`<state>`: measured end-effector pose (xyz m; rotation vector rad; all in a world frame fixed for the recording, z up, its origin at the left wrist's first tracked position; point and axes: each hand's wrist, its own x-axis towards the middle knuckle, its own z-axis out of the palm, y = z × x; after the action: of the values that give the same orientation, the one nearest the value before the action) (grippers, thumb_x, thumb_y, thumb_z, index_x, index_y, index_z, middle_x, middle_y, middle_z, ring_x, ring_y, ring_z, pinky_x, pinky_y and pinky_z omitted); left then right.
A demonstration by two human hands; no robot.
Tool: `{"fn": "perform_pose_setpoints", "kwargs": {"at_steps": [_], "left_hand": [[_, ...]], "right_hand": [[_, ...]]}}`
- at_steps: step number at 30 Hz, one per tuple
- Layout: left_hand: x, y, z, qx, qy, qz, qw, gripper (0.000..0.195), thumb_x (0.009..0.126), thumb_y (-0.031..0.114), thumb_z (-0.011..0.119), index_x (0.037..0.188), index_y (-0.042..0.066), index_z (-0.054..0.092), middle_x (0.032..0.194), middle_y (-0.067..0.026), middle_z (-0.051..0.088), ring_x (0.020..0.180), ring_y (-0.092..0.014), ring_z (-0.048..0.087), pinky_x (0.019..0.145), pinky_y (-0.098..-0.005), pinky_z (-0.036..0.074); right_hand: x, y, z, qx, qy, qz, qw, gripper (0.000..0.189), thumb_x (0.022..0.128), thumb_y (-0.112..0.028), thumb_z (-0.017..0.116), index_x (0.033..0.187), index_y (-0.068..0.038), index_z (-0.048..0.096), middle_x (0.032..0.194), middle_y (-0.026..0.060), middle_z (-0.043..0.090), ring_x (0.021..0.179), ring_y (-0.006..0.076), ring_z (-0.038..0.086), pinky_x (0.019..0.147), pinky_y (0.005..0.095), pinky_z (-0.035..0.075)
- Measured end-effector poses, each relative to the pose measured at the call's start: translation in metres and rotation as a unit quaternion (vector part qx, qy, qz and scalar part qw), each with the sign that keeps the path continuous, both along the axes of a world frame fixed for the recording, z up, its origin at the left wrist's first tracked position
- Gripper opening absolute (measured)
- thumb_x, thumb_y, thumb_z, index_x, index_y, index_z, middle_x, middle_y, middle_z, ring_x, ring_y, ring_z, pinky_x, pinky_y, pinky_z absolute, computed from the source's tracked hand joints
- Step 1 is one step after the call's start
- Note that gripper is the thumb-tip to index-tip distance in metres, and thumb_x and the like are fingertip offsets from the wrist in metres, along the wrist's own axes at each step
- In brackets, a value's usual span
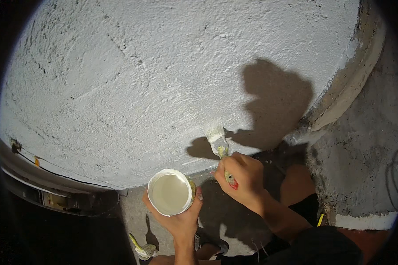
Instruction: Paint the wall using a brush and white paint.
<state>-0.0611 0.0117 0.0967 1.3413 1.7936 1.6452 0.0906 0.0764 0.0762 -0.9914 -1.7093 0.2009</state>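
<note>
My right hand (240, 180) grips the paint-smeared handle of a flat paintbrush (219, 142). The bristles are coated white and meet the rough, white-painted wall (146, 96). My left hand (180, 218) is wrapped around a round paint container (170, 192) with a white, paint-crusted rim. Whitish liquid shows inside it. The container is upright, below and to the left of the brush. Dark shadows of my head, hand and brush fall on the wall at the right. My left palm is hidden behind the container.
A second paint-smeared brush (142, 248) is at the lower left, near the grey floor (134, 212). A dark curved object (69, 198) borders the wall at the left. Bare grey concrete (355, 155) and an unpainted ledge (358, 79) are at the right.
</note>
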Motion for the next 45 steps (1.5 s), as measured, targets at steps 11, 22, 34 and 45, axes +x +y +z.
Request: {"fn": "perform_pose_setpoints", "kwargs": {"at_steps": [11,22,34,45], "left_hand": [[-0.005,-0.004,0.004,0.017,0.006,0.014,1.0,0.094,0.062,0.01,0.091,0.133,-0.001,0.03,0.12,-0.0154,0.05,0.108,-0.023,0.055,0.092,-0.0368,0.047],[-0.005,-0.006,0.006,0.0,0.02,0.016,1.0,0.089,0.062,0.011,0.092,0.129,0.0,0.034,0.116,-0.0144,0.052,0.107,-0.023,0.055,0.092,-0.0363,0.047],[-0.003,-0.008,0.009,0.009,-0.008,0.014,1.0,0.089,0.062,0.011,0.092,0.129,0.001,0.033,0.117,-0.0148,0.051,0.107,-0.023,0.055,0.091,-0.0362,0.047],[0.001,-0.016,0.013,0.005,0.025,0.054,0.998,0.082,0.063,0.018,0.092,0.125,0.0,0.041,0.111,-0.0126,0.052,0.105,-0.024,0.054,0.094,-0.0371,0.043]], "right_hand": [[0.019,-0.032,0.035,-0.072,0.068,-0.004,0.995,0.026,0.078,0.0,0.072,0.102,-0.002,0.062,0.081,0.0127,0.065,0.07,0.0281,0.066,0.059,0.0363,0.052],[0.005,-0.003,-0.021,0.065,-0.083,-0.025,0.994,0.019,0.079,0.002,0.07,0.097,0.0,0.064,0.087,0.009,0.058,0.074,0.0256,0.057,0.063,0.0349,0.047],[0.013,-0.002,-0.022,0.051,-0.046,0.008,0.998,0.023,0.076,0.004,0.071,0.098,0.0,0.065,0.083,0.0072,0.056,0.069,0.0231,0.055,0.058,0.0335,0.046],[0.024,-0.011,0.003,0.138,0.057,-0.022,0.989,0.022,0.075,0.007,0.069,0.096,0.003,0.064,0.074,0.0102,0.057,0.06,0.0239,0.056,0.05,0.0333,0.044]]}}
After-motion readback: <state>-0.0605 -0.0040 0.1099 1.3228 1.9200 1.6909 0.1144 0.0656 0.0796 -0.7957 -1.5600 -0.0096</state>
